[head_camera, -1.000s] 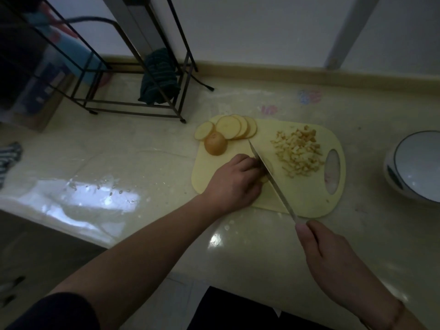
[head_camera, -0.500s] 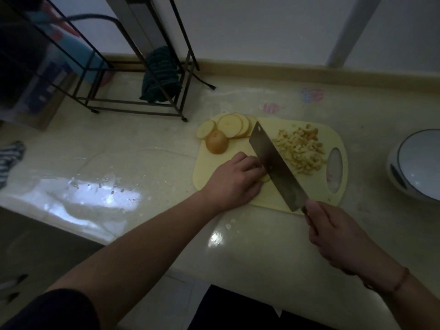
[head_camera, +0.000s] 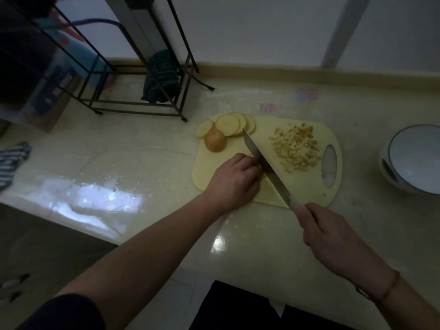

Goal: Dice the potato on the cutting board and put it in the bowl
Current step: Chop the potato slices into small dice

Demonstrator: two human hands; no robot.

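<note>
1. Pale yellow potato slices (head_camera: 229, 123), fanned, lie at the 11 o'clock corner of the pale yellow plastic cutting board (head_camera: 307, 186); a brown-skinned potato end piece (head_camera: 215, 140) sits touching them.
2. Heap of small diced potato cubes (head_camera: 295, 148): at the board's 2 o'clock area, beside its oval handle hole.
3. Left hand (head_camera: 234, 179): fingers curled down on the board, knuckles against the blade; whatever lies beneath them is hidden.
4. Right hand (head_camera: 326, 236): clamped around the handle of a steel cleaver-type knife (head_camera: 266, 166), blade running from 5 to 11 o'clock.
5. White round bowl with dark rim (head_camera: 414, 158): on the glossy cream countertop (head_camera: 147, 163), at 3 o'clock, apart from the board.
</note>
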